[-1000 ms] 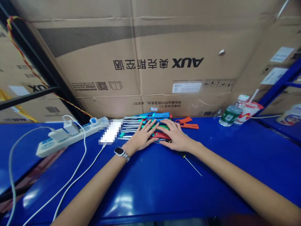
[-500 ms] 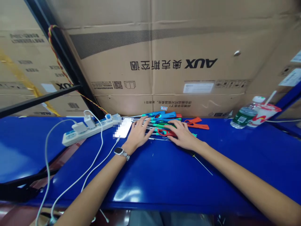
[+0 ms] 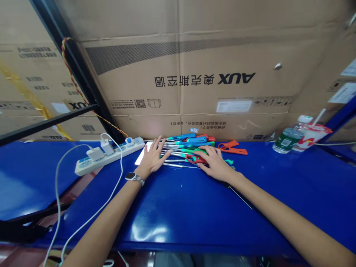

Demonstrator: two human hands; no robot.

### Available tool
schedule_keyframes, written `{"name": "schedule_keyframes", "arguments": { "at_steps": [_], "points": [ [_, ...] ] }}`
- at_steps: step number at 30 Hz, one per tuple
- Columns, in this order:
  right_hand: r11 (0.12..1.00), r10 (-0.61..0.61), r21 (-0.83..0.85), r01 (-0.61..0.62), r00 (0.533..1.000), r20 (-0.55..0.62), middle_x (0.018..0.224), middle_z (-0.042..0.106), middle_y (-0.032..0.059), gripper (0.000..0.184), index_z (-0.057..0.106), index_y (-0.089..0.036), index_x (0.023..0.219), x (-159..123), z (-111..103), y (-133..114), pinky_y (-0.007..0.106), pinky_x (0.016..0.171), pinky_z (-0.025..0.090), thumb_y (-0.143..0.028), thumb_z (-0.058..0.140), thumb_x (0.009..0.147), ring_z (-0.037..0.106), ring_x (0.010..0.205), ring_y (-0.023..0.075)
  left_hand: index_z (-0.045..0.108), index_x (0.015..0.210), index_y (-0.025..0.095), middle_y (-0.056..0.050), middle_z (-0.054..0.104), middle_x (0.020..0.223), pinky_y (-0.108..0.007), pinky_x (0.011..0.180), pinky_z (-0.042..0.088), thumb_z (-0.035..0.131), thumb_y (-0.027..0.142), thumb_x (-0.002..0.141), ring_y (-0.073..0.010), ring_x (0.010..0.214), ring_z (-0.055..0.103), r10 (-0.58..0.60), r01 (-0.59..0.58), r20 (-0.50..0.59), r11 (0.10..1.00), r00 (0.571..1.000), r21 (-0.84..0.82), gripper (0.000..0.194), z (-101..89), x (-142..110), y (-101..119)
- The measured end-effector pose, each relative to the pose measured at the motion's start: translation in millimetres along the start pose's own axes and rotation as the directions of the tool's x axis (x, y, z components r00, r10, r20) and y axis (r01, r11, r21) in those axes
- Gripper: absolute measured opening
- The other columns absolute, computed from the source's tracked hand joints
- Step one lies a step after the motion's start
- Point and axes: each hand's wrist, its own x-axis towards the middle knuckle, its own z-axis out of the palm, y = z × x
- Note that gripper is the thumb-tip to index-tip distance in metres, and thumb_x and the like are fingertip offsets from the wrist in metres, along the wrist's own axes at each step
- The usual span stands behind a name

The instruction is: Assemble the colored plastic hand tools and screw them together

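Note:
Several long-nosed lighters (image 3: 194, 140) with blue, red and green handles lie in a pile on the blue tabletop, metal rods pointing left. My left hand (image 3: 151, 157) is spread at the rod ends, partly covering a white phone (image 3: 140, 159). Its fingers are apart and hold nothing. Over the handles rests my right hand (image 3: 217, 164), palm down with curved, parted fingers, at a red-handled lighter (image 3: 191, 158) and a green one (image 3: 190, 151). Parts of the handles are hidden beneath it. Orange handle pieces (image 3: 232, 150) lie right of the pile.
A white power strip (image 3: 111, 157) with plugged-in chargers and cables stands left. At right are a water bottle (image 3: 287, 139) and a red-and-white cup (image 3: 313, 137). A thin metal shaft (image 3: 241, 199) lies by my right forearm. A large cardboard box (image 3: 194, 55) stands behind.
My left hand has moved left, from the lighter rods onto the phone. My right hand has stayed over the handles with little movement. The camera view has tilted slightly.

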Motion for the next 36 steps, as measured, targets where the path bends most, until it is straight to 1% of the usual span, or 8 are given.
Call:
{"name": "schedule_keyframes", "arguments": {
  "at_steps": [4,8,12,18,22,27,31,36],
  "points": [
    [1.000,0.001,-0.014,-0.001,1.000,-0.021,0.145,0.053,0.0139,0.035,0.063,-0.029,0.131,-1,-1,-2,0.061,0.110,0.035,-0.034,0.056,0.097,0.044,0.139,0.0355,0.037,0.158,0.019,-0.017,0.027,0.169,-0.064,0.124,0.018,0.024,0.069,0.103,-0.0341,0.156,0.027,0.152,-0.152,-0.076,0.988,0.985,0.012,0.075,1.8,-14,31],
    [0.999,0.015,-0.035,-0.016,0.999,-0.036,0.143,0.053,0.0151,0.027,0.067,-0.026,0.120,-4,-4,-4,0.060,0.109,0.036,-0.037,0.057,0.098,0.044,0.138,0.0351,0.042,0.154,0.022,-0.014,0.032,0.167,-0.064,0.124,0.020,0.023,0.069,0.103,-0.0330,0.155,0.029,0.231,-0.231,-0.059,0.973,0.971,0.012,0.072,5.0,-19,49],
    [0.999,0.044,-0.029,-0.044,0.999,-0.024,0.142,0.054,0.0139,0.027,0.066,-0.026,0.121,-6,-4,-3,0.059,0.108,0.037,-0.039,0.057,0.099,0.045,0.137,0.0345,0.036,0.158,0.023,-0.014,0.029,0.169,-0.070,0.122,0.016,0.024,0.071,0.102,-0.0356,0.156,0.025,0.129,-0.128,-0.054,0.992,0.990,0.017,0.074,4.6,-9,30],
    [0.998,0.046,-0.029,-0.047,0.999,-0.017,0.140,0.055,0.0125,0.025,0.067,-0.027,0.119,-5,-3,-4,0.057,0.108,0.038,-0.039,0.055,0.100,0.046,0.135,0.0338,0.024,0.163,0.024,-0.015,0.017,0.172,-0.074,0.117,0.022,0.025,0.071,0.101,-0.0385,0.158,0.017,0.017,-0.016,0.049,1.000,0.999,-0.025,0.078,2.4,4,-2],
    [0.998,0.045,-0.050,-0.045,0.999,-0.017,0.141,0.055,0.0124,0.027,0.067,-0.028,0.120,-5,-3,-5,0.057,0.108,0.037,-0.040,0.054,0.100,0.045,0.135,0.0342,0.021,0.164,0.025,-0.014,0.013,0.172,-0.073,0.118,0.021,0.027,0.071,0.102,-0.0369,0.158,0.016,0.018,-0.015,0.065,0.999,0.998,-0.051,0.077,3.3,2,0],
    [0.997,0.058,-0.058,-0.058,0.998,0.007,0.142,0.057,0.0116,0.024,0.067,-0.027,0.117,-5,-9,2,0.059,0.107,0.035,-0.038,0.052,0.102,0.048,0.134,0.0329,0.031,0.160,0.022,-0.016,0.018,0.171,-0.069,0.121,0.020,0.028,0.069,0.102,-0.0368,0.158,0.020,0.074,-0.073,0.007,0.997,0.997,-0.021,0.074,8.8,-3,8],
    [0.994,0.096,-0.046,-0.095,0.995,0.023,0.145,0.057,0.0112,0.025,0.068,-0.028,0.117,-7,-15,11,0.060,0.104,0.036,-0.038,0.051,0.102,0.049,0.134,0.0333,0.035,0.159,0.016,-0.019,0.027,0.168,-0.062,0.124,0.020,0.027,0.068,0.103,-0.0359,0.157,0.024,0.127,-0.127,0.023,0.992,0.992,0.005,0.077,16.2,-1,14],
    [0.991,0.124,-0.049,-0.124,0.992,0.010,0.143,0.058,0.0116,0.023,0.069,-0.026,0.114,-9,-14,9,0.060,0.106,0.034,-0.036,0.053,0.100,0.048,0.134,0.0330,0.035,0.160,0.014,-0.019,0.026,0.168,-0.057,0.125,0.023,0.026,0.070,0.102,-0.0335,0.157,0.022,0.154,-0.152,0.064,0.988,0.986,-0.027,0.080,21.1,5,24]
  ]
}}
